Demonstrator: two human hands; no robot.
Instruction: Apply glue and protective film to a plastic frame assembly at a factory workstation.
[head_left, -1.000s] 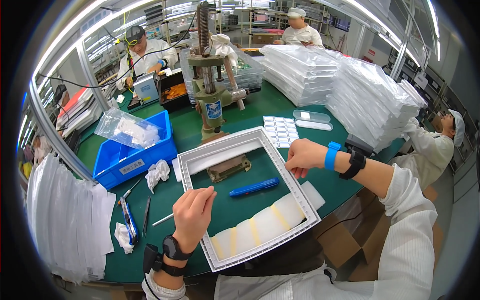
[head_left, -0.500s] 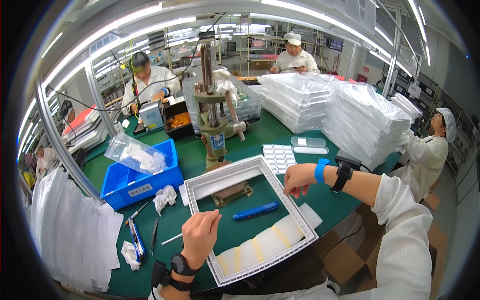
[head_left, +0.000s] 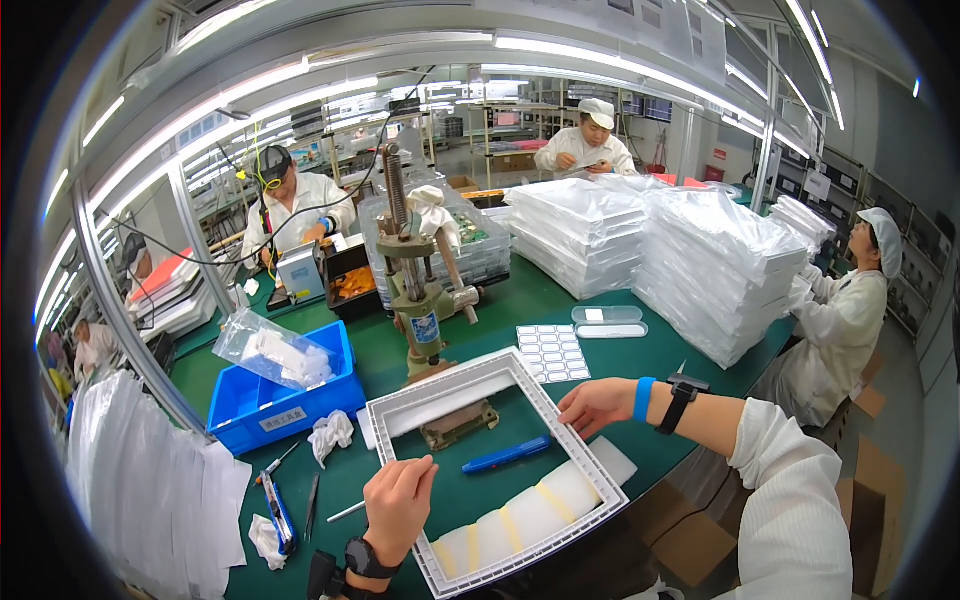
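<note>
A white rectangular plastic frame (head_left: pixel 468 376) lies before me, turned slightly, its near corner by the table edge. My left hand (head_left: pixel 398 500) is over its left rail, thumb and fingers pressed together; anything between them is hidden. At the right rail, my right hand (head_left: pixel 597 405) rests with bent fingers against the frame's edge, thumb side up. Within the frame's opening, a blue marker pen (head_left: pixel 507 455) and a worn metal base plate (head_left: pixel 460 425) show. White foam with yellow strips (head_left: pixel 515 512) lies along the near side.
A green hand press (head_left: pixel 420 310) stands behind the frame. Left are a blue divided bin (head_left: pixel 235 405), crumpled tissue (head_left: pixel 331 437), a utility knife (head_left: pixel 280 512) and tweezers (head_left: pixel 312 507). A label sheet (head_left: pixel 550 353) and bagged white stacks (head_left: pixel 700 265) sit right. Co-workers are around the table.
My view has shifted, so the bench appears lower. My right hand has settled closer against the right rail, its fingers less curled under. The left hand keeps its pinch at the left rail.
</note>
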